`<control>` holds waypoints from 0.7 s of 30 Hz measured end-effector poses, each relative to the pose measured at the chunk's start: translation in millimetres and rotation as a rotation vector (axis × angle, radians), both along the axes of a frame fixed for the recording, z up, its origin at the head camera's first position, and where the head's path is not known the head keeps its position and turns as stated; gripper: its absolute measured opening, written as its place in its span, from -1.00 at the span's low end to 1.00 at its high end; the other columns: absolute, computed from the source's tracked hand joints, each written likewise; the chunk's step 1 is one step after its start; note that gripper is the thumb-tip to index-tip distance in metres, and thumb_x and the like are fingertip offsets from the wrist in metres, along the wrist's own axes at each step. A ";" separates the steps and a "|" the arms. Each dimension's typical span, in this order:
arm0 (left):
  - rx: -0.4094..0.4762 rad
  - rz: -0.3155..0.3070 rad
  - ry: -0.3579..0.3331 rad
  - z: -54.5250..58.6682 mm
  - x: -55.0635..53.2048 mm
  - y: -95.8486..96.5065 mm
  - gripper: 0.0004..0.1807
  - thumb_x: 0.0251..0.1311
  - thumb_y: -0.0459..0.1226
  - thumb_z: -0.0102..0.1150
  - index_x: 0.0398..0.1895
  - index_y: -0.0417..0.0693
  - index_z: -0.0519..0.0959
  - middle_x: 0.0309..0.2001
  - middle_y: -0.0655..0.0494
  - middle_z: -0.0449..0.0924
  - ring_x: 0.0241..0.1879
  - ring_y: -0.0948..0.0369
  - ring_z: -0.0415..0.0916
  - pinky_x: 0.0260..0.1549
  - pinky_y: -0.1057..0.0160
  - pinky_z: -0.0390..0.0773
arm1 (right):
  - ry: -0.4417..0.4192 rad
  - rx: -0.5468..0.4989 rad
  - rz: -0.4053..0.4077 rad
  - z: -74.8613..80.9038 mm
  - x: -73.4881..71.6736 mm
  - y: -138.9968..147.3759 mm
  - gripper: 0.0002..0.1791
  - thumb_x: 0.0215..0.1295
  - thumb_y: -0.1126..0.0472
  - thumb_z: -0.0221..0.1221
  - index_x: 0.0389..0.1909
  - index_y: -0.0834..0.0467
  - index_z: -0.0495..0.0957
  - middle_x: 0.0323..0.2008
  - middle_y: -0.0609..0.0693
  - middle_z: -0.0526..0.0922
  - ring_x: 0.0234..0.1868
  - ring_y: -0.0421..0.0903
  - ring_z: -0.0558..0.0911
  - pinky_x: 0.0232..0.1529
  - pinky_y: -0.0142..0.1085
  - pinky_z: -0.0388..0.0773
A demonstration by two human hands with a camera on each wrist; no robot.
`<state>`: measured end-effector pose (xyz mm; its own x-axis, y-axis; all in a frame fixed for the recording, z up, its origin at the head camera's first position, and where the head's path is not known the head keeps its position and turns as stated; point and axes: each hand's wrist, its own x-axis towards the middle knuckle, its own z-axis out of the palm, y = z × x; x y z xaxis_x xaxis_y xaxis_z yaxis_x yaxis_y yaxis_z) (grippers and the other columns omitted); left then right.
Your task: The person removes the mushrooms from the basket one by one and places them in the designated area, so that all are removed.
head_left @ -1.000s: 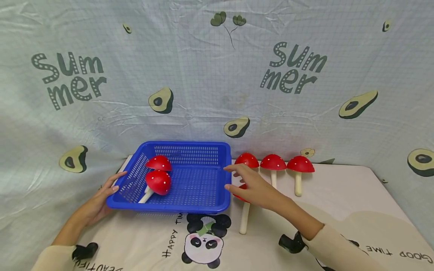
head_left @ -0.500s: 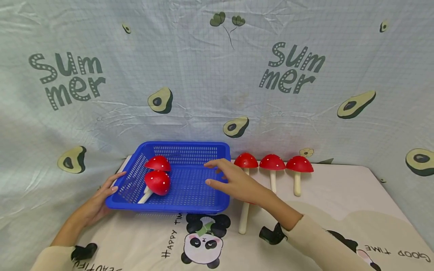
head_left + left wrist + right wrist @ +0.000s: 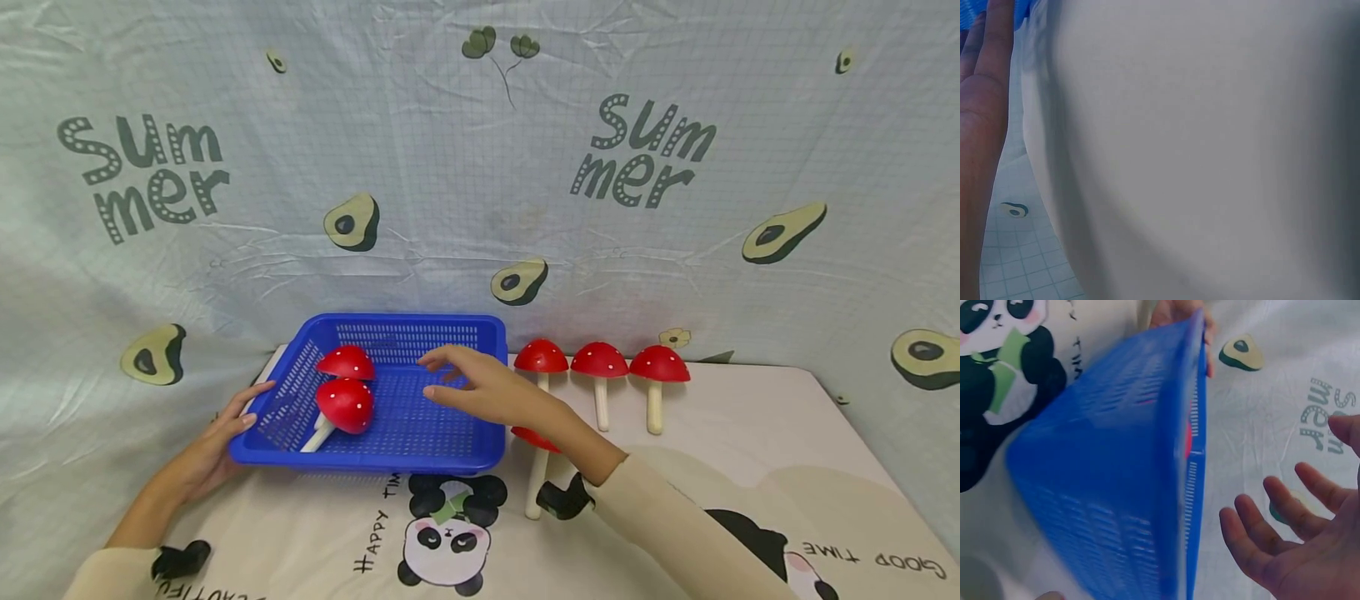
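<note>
A blue plastic basket (image 3: 367, 461) stands at the back of the table, holding two red toy mushrooms with white dots on its left side, the front one (image 3: 345, 406) below the back one (image 3: 347, 362). My left hand (image 3: 206, 458) holds the basket's left rim, thumb and forefinger on the edge; part of its grip is hidden. Above the basket's right half hovers my right hand (image 3: 483, 387), fingers apart and loosely bent, nothing in them. Beneath the right wrist lies another mushroom (image 3: 537, 479), its cap partly covered by the arm.
Right of the basket, a row of three mushrooms lies along the back of the table: left (image 3: 542, 357), middle (image 3: 600, 360) and right (image 3: 660, 364). A panda-printed cloth (image 3: 750, 433) covers the table. Behind it hangs a pale sheet (image 3: 435, 167) with avocado prints.
My right hand has moved left from beside the basket's right rim to over its inside. The left hand, the basket and the mushrooms have stayed in place.
</note>
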<state>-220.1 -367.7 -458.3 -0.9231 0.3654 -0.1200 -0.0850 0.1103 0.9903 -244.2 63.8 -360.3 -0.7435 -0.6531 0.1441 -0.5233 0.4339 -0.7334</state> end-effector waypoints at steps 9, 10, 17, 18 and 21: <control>-0.008 0.006 0.000 -0.4 -0.5 0.3 -0.42 0.61 -0.10 -0.32 0.59 0.54 -0.10 0.46 -0.14 -0.22 0.08 0.37 0.51 0.02 0.25 0.59 | 0.008 0.058 0.120 10.2 -21.3 -23.5 -0.48 0.42 0.00 0.24 0.34 0.02 0.44 0.23 -0.06 0.57 0.19 -0.14 0.58 0.08 -0.38 0.57; -0.007 0.004 0.000 -0.6 -0.6 0.4 -0.42 0.61 -0.10 -0.33 0.59 0.54 -0.10 0.46 -0.14 -0.23 0.08 0.38 0.50 0.02 0.26 0.59 | 0.009 0.063 0.136 10.6 -24.2 -25.8 -0.48 0.42 0.02 0.25 0.33 0.02 0.44 0.23 -0.05 0.57 0.18 -0.13 0.59 0.07 -0.39 0.58; -0.014 0.004 -0.006 -1.7 -1.7 -0.3 -0.42 0.62 -0.10 -0.34 0.59 0.55 -0.11 0.47 -0.19 -0.25 0.08 0.38 0.51 0.03 0.26 0.59 | 0.010 0.096 0.194 4.8 -48.2 -37.6 -0.46 0.34 0.06 0.33 0.31 0.01 0.48 0.21 -0.01 0.61 0.17 -0.10 0.61 0.07 -0.39 0.59; -0.015 0.008 -0.011 -1.6 -1.9 -0.3 -0.42 0.62 -0.10 -0.34 0.59 0.56 -0.11 0.47 -0.21 -0.27 0.08 0.38 0.51 0.02 0.25 0.60 | 0.008 0.099 0.202 3.7 -51.1 -39.2 -0.46 0.33 0.06 0.34 0.31 0.01 0.49 0.21 -0.01 0.61 0.18 -0.11 0.60 0.07 -0.38 0.59; -0.018 0.020 -0.030 -0.7 -2.5 -0.3 -0.41 0.62 -0.08 -0.33 0.59 0.58 -0.13 0.49 -0.31 -0.37 0.07 0.37 0.51 0.01 0.25 0.60 | 0.006 0.112 0.228 1.8 -58.8 -44.6 -0.45 0.32 0.06 0.35 0.32 0.00 0.49 0.22 -0.03 0.60 0.20 -0.13 0.59 0.09 -0.37 0.58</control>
<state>-222.6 -368.0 -459.0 -0.9260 0.3447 -0.1540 -0.1171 0.1257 0.9851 -303.0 19.2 -358.6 -0.5745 -0.8159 0.0650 -0.6208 0.3827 -0.6842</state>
